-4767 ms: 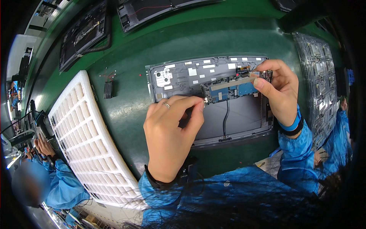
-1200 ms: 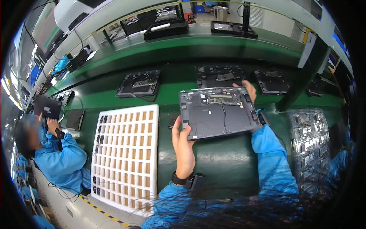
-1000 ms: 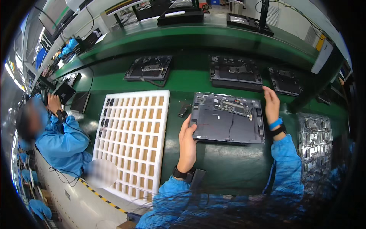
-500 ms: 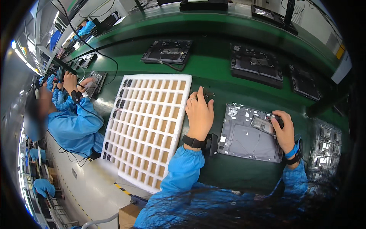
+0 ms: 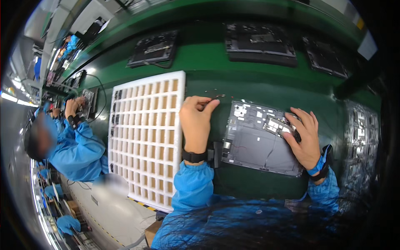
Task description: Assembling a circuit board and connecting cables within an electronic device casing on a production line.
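Observation:
My left hand [image 5: 196, 125] is closed in a pinch beside the foam tray, its thumb and index tips together above the green bench. Whatever lies between those fingertips is too small to make out. Several tiny parts [image 5: 221, 96], some reddish, are scattered just beyond them. To the right lies a flat grey laptop chassis [image 5: 254, 143] with thin wires across it. A circuit board [image 5: 276, 126] sits in its upper right part. My right hand [image 5: 305, 137] grips the right end of this board, thumb on the near side and fingers on the far side, partly hiding it.
The white foam tray [image 5: 146, 137] has many brown-bottomed cells, with dark parts along its left column. More opened chassis [image 5: 260, 41] stand along the back. Clear plastic trays [image 5: 361, 133] lie at right, near a dark post [image 5: 354, 85]. A co-worker in blue [image 5: 77, 143] works at left.
My left hand's fingers, stretched out before, have come together in a pinch by the tiny parts. My right hand stays at the board, its fingers shifted a little. The whole view has turned slightly.

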A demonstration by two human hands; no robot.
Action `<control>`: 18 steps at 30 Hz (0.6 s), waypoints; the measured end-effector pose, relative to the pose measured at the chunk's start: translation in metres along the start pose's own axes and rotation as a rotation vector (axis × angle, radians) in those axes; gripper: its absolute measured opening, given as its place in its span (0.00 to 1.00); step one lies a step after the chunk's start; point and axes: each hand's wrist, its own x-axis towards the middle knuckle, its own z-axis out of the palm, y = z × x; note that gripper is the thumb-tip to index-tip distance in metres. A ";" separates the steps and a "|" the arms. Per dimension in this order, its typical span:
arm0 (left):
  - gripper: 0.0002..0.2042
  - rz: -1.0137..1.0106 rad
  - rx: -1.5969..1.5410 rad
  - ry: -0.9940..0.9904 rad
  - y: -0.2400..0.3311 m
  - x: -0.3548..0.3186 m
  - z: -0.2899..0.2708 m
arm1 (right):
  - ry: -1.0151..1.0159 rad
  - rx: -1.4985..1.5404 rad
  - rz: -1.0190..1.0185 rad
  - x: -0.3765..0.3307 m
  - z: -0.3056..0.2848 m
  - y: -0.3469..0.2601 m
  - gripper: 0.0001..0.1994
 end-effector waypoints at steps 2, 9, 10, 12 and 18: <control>0.10 -0.072 -0.084 -0.029 -0.004 0.000 -0.001 | 0.002 0.006 0.007 -0.002 0.001 0.004 0.24; 0.12 -0.084 -0.359 0.070 0.012 -0.003 -0.009 | -0.067 0.058 -0.051 -0.003 -0.008 0.006 0.25; 0.10 -0.085 -0.537 0.120 0.018 -0.003 -0.005 | -0.061 0.084 -0.044 -0.002 -0.008 0.004 0.25; 0.11 -0.152 -0.659 0.102 0.035 -0.007 -0.004 | -0.059 0.106 -0.026 -0.002 -0.008 0.006 0.25; 0.16 -0.157 -0.777 -0.365 0.047 -0.024 0.000 | -0.070 0.123 -0.042 -0.004 -0.010 0.009 0.23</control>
